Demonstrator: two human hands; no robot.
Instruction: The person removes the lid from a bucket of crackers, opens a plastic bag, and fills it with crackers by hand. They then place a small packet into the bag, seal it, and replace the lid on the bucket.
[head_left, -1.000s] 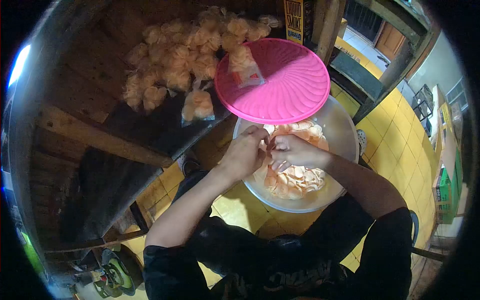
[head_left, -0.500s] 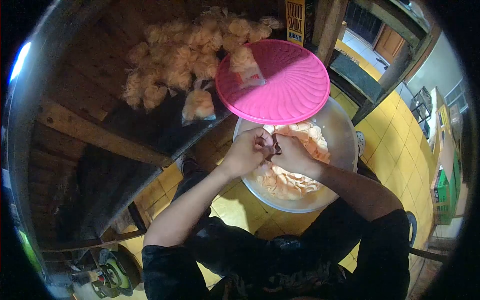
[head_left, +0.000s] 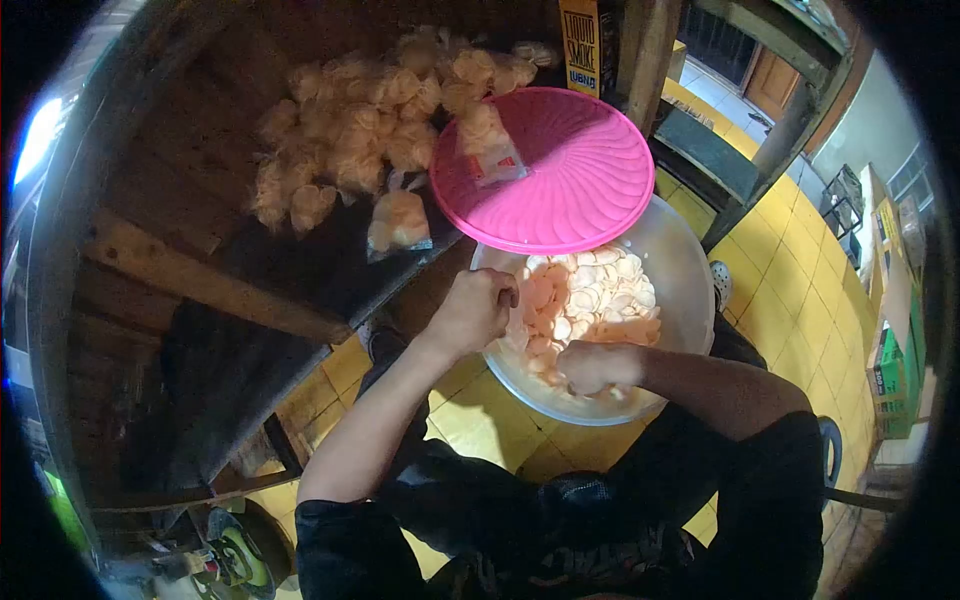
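A wide, pale basin [head_left: 685, 270] holds many thin round crackers [head_left: 605, 290], pale orange and white. Above its left rim, my left hand [head_left: 474, 312] is closed, with a strip of clear film, apparently a plastic bag [head_left: 515, 332], hanging by its fingers. My right hand [head_left: 592, 366] is down at the near side of the crackers, curled like a fist. Its fingertips are hidden, so what they hold does not show. A pink ribbed lid [head_left: 590, 165] covers the basin's far side, and a filled clear packet [head_left: 490, 140] with a red-and-white label lies on it.
Many filled cracker bags [head_left: 355, 120] are heaped on the dark wooden bench at the left, with one bag [head_left: 398, 222] near its edge. A "Liquid Smoke" box [head_left: 582, 45] stands behind the lid. Wooden posts [head_left: 655, 60] rise at the back right, above yellow floor tiles [head_left: 775, 290].
My hands were together over the basin and have separated. The right one has dropped toward me into the crackers; the left one has shifted slightly left.
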